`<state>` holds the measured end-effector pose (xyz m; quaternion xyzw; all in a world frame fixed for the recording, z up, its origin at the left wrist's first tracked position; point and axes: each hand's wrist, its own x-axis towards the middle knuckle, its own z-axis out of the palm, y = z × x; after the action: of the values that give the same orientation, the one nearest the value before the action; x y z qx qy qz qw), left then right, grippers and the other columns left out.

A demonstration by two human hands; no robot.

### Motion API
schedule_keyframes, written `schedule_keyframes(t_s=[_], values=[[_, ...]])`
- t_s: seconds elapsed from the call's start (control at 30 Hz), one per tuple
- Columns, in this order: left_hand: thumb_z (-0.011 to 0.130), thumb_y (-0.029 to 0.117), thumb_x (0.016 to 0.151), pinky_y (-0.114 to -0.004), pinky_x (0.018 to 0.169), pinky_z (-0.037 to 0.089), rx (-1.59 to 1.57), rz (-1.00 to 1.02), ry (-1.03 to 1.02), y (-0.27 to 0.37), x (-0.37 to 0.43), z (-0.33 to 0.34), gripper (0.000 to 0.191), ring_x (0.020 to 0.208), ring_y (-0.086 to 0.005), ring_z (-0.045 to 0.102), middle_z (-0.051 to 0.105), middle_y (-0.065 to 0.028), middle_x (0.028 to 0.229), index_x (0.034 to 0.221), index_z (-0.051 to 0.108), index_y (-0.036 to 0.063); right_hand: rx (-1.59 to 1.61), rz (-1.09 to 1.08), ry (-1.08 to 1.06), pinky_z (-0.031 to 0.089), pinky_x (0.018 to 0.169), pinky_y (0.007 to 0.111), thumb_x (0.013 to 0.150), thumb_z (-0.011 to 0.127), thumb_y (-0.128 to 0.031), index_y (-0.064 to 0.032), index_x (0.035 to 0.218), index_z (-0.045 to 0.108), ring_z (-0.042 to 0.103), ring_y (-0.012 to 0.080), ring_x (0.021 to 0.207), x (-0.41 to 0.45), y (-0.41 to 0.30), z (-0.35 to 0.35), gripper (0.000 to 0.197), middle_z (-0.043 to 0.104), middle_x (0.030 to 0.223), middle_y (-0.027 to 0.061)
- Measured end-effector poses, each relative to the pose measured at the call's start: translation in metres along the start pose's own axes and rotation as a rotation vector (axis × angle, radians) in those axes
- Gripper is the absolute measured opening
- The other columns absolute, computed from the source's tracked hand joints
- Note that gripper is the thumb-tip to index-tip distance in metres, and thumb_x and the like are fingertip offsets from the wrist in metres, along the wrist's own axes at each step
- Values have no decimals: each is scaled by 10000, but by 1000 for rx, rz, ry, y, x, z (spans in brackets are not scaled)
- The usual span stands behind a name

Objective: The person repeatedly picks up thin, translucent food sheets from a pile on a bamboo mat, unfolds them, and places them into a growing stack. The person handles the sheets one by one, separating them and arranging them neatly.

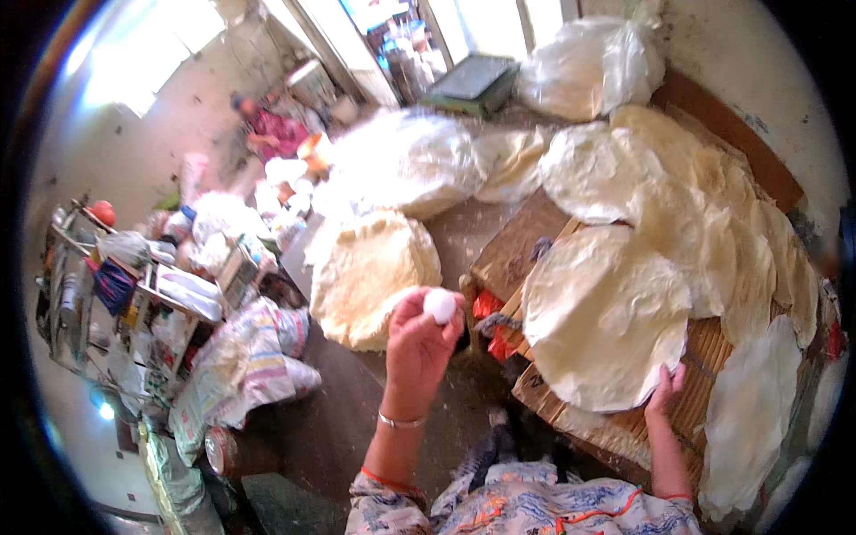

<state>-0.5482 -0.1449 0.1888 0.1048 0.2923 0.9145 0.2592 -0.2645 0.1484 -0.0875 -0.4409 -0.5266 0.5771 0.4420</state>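
Observation:
My left hand (420, 341), with a bangle on the wrist, is raised in front of me. Its fingers pinch a small white round object (440, 305), whose exact kind I cannot tell. At the right, my right hand (665, 391) grips the lower right edge of a large, thin, round flatbread sheet (605, 321). That sheet is tilted above a slatted wooden board (709, 361), partly covering it. Beyond my left hand lies a thick stack of round flatbreads (368, 281).
More sheets (709, 227) overlap along the right side. Clear plastic bags (592, 67) bulge at the back, near a dark green box (471, 83). Leftward are a cluttered rack (134, 307) and a woven sack (241, 368). A person (274, 130) sits at the far left.

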Motion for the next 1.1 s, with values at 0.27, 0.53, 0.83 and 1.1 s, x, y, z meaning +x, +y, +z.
schedule_keyframes(t_s=[0.27, 0.53, 0.83, 1.1], values=[[594, 316, 808, -412, 517, 421, 35, -83, -1079, -85, -100, 234, 395, 579, -290, 557, 599, -246, 783, 1007, 480, -5, 106, -39, -105, 418, 766, 308, 787, 528, -102, -25, 966, 499, 523, 169, 825, -5, -8, -1, 197, 570, 902, 65], [674, 40, 749, -439, 614, 489, -449, -382, -1161, -212, -173, 301, 314, 740, -393, 610, 586, -317, 817, 957, 554, -163, 111, 7, -210, 453, 701, 332, 790, 552, -150, -43, 991, 523, 563, 169, 782, 4, -2, -21, 229, 608, 865, 88], [577, 94, 825, -402, 616, 482, -336, -476, -1197, -274, -184, 321, 260, 758, -339, 591, 583, -274, 862, 972, 534, -116, 101, 34, -243, 399, 386, 248, 802, 548, -177, -29, 865, 475, 509, 105, 469, 6, -51, -39, 177, 531, 634, 56], [525, 122, 866, -285, 731, 461, 221, -702, -477, -326, -141, 251, 191, 825, -196, 578, 601, -171, 976, 983, 544, -27, 457, 392, -541, 425, 534, 277, 813, 553, -196, -35, 893, 451, 499, 143, 625, 9, -89, -89, 206, 495, 735, 45]])
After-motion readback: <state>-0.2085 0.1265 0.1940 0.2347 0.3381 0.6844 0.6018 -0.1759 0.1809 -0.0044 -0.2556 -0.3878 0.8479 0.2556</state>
